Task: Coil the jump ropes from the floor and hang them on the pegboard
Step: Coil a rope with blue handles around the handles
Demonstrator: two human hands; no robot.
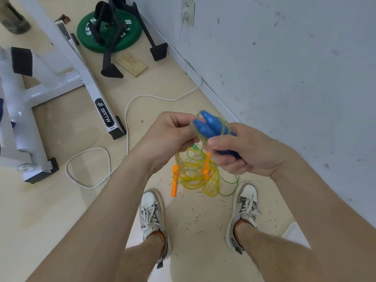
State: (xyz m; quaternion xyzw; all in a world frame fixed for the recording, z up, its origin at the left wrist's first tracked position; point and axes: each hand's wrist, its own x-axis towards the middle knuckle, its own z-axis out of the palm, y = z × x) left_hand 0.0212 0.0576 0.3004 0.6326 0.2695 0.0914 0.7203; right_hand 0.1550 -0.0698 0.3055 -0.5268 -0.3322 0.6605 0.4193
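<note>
My right hand [242, 151] grips the two blue handles [207, 125] of a jump rope held together in front of me. Its pale translucent cord [198, 135] is looped around the handles, and my left hand [164, 137] pinches that cord beside them; more of the cord hangs down below my hands. On the floor between my shoes lies a tangle of yellow rope [200, 178] with orange handles [174, 183], mixed with a thin green rope [230, 183]. No pegboard is in view.
A white cable [126, 119] snakes over the floor from a wall socket [188, 12]. A white exercise machine frame [67, 78] stands at left, with a green weight plate [109, 31], black stand legs and a wooden block [133, 65] behind. A scuffed wall [284, 78] runs along the right.
</note>
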